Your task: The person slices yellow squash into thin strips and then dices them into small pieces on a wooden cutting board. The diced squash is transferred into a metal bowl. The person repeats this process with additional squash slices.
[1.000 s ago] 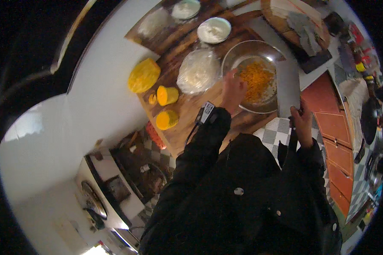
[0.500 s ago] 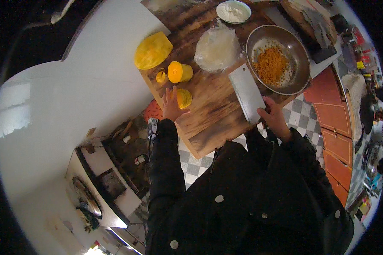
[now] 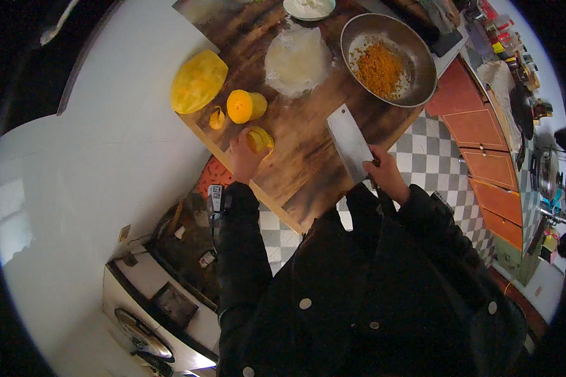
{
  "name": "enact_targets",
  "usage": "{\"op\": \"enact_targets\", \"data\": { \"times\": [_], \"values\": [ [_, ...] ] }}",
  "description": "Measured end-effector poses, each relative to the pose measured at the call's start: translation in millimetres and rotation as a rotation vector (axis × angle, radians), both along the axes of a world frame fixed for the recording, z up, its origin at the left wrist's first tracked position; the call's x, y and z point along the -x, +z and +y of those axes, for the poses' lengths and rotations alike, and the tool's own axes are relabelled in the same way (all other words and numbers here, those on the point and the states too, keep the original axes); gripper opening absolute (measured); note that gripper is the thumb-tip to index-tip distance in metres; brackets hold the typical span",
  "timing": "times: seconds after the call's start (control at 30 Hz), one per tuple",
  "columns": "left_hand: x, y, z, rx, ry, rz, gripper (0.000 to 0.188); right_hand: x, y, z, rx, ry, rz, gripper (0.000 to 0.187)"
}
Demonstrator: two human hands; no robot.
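Evidently partway: shreds (image 3: 379,68) in the pan (image 3: 425,72), chunks uncut

Right hand (image 3: 387,173): closed on the handle of a cleaver (image 3: 350,141). The blade lies over the near part of the wooden table (image 3: 295,160), pointing away from the person; whether it rests on the wood cannot be told.

Left hand (image 3: 245,157): fingers and thumb closed about the near chunk (image 3: 262,139), yellow-orange and probably pumpkin, at the table's left edge. Firmness of grip, and whether the chunk is off the wood, cannot be confirmed.

Just beyond stands the far chunk (image 3: 246,105), its pale orange cut face showing, untouched by either hand. A small scrap (image 3: 217,118) lies just beside it. Further off, near the left edge, is a larger yellow piece (image 3: 199,81).

Towards the far side, a white mass in clear plastic (image 3: 297,60) lies mid-table. To its right sits the pan. Beyond is a bowl (image 3: 314,18) of white powder, cut off by the frame.

Assessment: cutting appears done for the shreds only. Both chunks appear to remain unshredded; the powder and the wrapped mass stand apart from the pan.
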State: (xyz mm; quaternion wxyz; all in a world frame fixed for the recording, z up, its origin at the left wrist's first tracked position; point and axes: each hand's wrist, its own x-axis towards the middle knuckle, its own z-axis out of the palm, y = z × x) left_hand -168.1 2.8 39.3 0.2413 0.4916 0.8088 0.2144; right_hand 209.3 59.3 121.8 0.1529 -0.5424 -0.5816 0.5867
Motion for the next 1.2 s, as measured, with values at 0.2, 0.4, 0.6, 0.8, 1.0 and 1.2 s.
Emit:
{"op": "enact_targets", "data": {
  "times": [0.2,0.4,0.6,0.8,1.0,1.2],
  "values": [
    [-4,18,-19,-0.169,0.183,-0.079,0.083,8,1,8,-0.051,0.066,-0.063,0.040],
    [-36,36,-30,-0.045,0.098,0.184,0.082,18,-7,17,-0.152,0.103,-0.036,0.039],
    [-7,5,-13,0.025,0.005,0.264,0.086,21,-5,17,-0.165,0.122,-0.072,0.035],
    [11,-14,-8,-0.042,0.123,-0.201,0.079,23,-5,14,-0.165,0.141,0.017,0.036],
    [-27,23,-18,-0.187,-0.077,0.277,0.076,20,-24,20,-0.462,0.213,-0.070,0.039],
    [-148,12,-7,0.018,-0.144,0.282,0.080,15,-43,18,-0.627,0.419,-0.263,0.046]
  ]
}}
